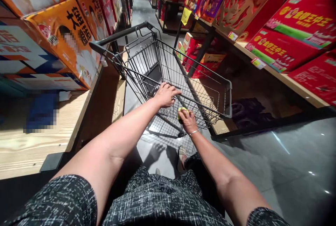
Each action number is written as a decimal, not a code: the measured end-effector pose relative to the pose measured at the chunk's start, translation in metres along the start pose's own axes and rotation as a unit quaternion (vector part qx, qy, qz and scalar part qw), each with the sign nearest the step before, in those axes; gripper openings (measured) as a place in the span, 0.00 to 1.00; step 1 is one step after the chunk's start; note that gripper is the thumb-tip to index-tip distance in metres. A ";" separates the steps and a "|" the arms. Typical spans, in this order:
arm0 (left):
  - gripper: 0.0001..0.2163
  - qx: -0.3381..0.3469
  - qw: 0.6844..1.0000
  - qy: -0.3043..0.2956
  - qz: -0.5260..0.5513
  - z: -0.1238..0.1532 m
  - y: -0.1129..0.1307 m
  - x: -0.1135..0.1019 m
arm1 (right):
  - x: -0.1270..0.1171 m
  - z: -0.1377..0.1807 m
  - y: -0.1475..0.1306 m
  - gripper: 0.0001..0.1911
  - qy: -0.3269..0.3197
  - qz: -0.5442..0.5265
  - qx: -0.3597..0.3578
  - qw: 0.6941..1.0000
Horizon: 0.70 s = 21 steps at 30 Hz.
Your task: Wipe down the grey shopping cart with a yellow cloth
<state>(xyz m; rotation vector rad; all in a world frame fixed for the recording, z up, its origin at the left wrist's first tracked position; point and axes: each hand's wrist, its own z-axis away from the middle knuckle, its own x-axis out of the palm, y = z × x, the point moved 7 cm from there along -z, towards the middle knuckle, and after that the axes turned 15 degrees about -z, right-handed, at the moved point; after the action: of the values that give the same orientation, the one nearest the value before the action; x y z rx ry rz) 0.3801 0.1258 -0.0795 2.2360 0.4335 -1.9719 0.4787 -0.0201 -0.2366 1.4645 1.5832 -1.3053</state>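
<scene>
A dark wire shopping cart (141, 56) stands at an angle in front of me, its side facing my body. My left hand (167, 95) is on the upper side rail, fingers bent over the bar. Lower and to the right, my right hand (188, 119) presses a small yellow-green cloth (180, 114) against the wire side of the basket. Most of the cloth is hidden under the fingers, and it could also be a sponge. A thin bracelet (194, 132) circles my right wrist. No goods show inside the basket.
Large orange boxes (63, 37) stand on a wooden shelf (34, 142) at the left, near a blurred blue item (42, 110). Red gift boxes (296, 19) fill the right shelf, whose dark lower edge (262, 124) juts toward me. A grey-floored aisle (143, 9) runs ahead.
</scene>
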 end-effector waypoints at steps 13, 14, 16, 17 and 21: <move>0.20 -0.028 0.995 0.030 0.087 0.010 -0.029 0.011 | 0.034 0.030 -0.009 0.26 -0.147 0.013 0.004 0.989; 0.19 -0.031 0.995 0.035 0.090 0.013 -0.033 0.011 | 0.016 0.028 -0.014 0.27 -0.115 0.015 -0.013 0.993; 0.18 -0.040 0.995 0.041 0.087 0.018 -0.041 0.011 | -0.032 0.025 -0.026 0.26 -0.009 0.017 -0.058 0.998; 0.18 -0.046 0.995 0.041 0.080 0.020 -0.044 0.011 | -0.057 0.026 -0.032 0.25 0.055 0.019 -0.079 0.995; 0.18 -0.062 0.997 0.018 0.042 0.029 -0.042 0.007 | -0.109 0.036 -0.049 0.25 0.188 0.039 -0.100 0.976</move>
<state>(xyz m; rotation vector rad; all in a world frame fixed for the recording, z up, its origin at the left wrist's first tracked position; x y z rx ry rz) 0.3413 0.1581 -0.0867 2.1800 0.4441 -1.8137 0.4464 -0.0883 -0.1371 1.6935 1.8116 -0.8269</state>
